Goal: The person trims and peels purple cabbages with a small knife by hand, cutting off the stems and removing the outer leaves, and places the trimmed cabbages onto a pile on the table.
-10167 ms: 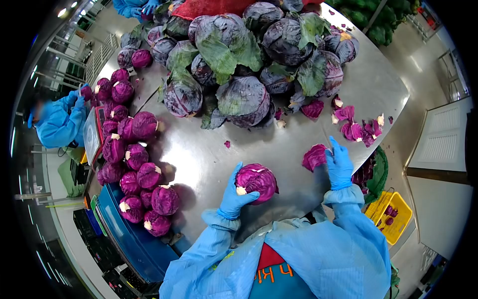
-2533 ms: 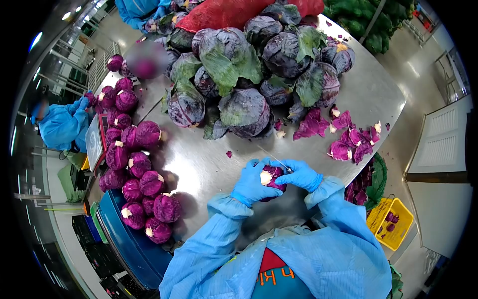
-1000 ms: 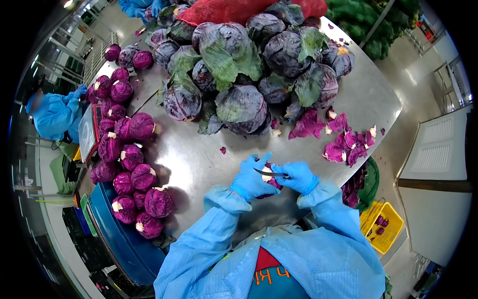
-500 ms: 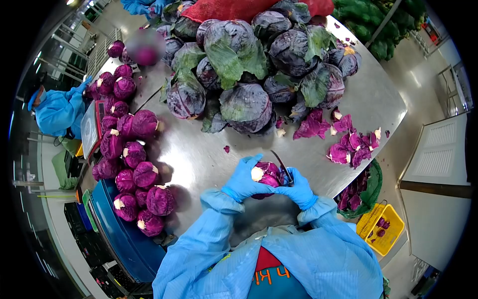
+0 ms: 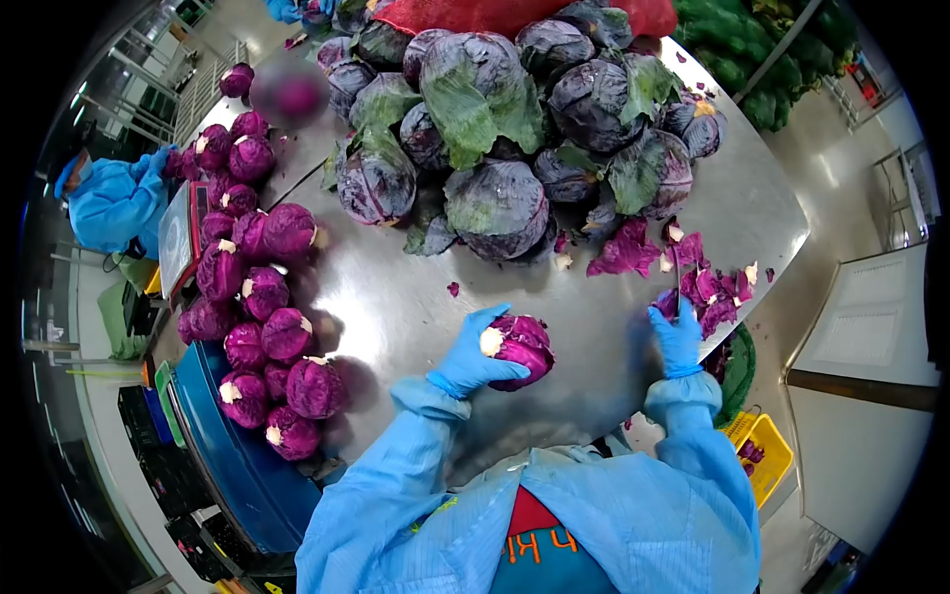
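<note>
Head view: purple cabbage (image 5: 524, 346)'s cupped in the left hand (image 5: 467, 358) above the table (image 5: 396, 297), knife (image 5: 678, 272) gripped in the right hand (image 5: 679, 342) near leaf scraps (image 5: 708, 289). Trimmed-looking heads (image 5: 264, 292) are piled up (nice), leafy heads (image 5: 495, 206) apparently left.

The right hand (image 5: 679, 346) hides the handle of the knife (image 5: 678, 272) — too thin here to tell edge from spine. The left hand (image 5: 467, 358) covers one side of the trimmed red cabbage (image 5: 526, 348). A round blur (upper left) swallows another cabbage (image 5: 299, 95). The top edge crops the red mesh bag (image 5: 465, 14); the right sleeve (image 5: 698, 436) partly hides the yellow basket (image 5: 779, 453).
</note>
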{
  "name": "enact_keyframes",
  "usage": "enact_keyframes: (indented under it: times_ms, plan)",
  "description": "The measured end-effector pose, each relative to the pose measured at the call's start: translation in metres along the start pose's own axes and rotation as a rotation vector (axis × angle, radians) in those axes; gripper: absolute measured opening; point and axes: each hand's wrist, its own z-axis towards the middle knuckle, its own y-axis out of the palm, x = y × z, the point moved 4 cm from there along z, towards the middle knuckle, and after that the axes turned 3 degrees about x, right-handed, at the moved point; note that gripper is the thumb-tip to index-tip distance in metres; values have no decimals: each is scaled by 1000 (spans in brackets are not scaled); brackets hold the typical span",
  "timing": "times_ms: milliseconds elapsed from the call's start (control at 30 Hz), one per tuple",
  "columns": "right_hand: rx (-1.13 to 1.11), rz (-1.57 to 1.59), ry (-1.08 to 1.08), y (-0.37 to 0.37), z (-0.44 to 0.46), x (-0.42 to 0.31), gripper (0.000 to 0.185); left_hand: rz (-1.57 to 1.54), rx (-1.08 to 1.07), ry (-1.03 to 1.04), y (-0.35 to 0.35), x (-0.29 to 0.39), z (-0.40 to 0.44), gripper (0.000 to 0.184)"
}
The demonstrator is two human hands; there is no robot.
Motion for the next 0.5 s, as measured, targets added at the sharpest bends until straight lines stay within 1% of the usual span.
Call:
enact_keyframes:
  times_ms: [100,133,167,200,267,333,367,433,500]
  plan:
    - [237,-238,-350,-12,2,-62,41,6,-19,-21,1,2,6,110]
    - [91,-177,-377,-1,-3,-68,47,15,-24,-30,1,2,7,110]
    - [-142,-61,-131,19,-14,-67,53,15,-26,-37,1,3,8,111]
    - [-355,147,-41,43,-28,-74,55,18,-28,-47,1,3,8,111]
    - [-629,289,89,81,-51,-105,53,58,-41,-52,0,4,8,111]
    - [-760,466,144,113,-59,-100,47,122,-57,-42,0,5,10,110]
    - [-795,491,143,122,-59,-94,46,228,-63,-39,-2,8,10,111]
    - [-871,524,137,129,-51,-91,43,108,-44,-58,-1,3,9,111]
    - [-769,255,-355,117,-45,-111,31,9,-38,-63,1,-6,10,111]
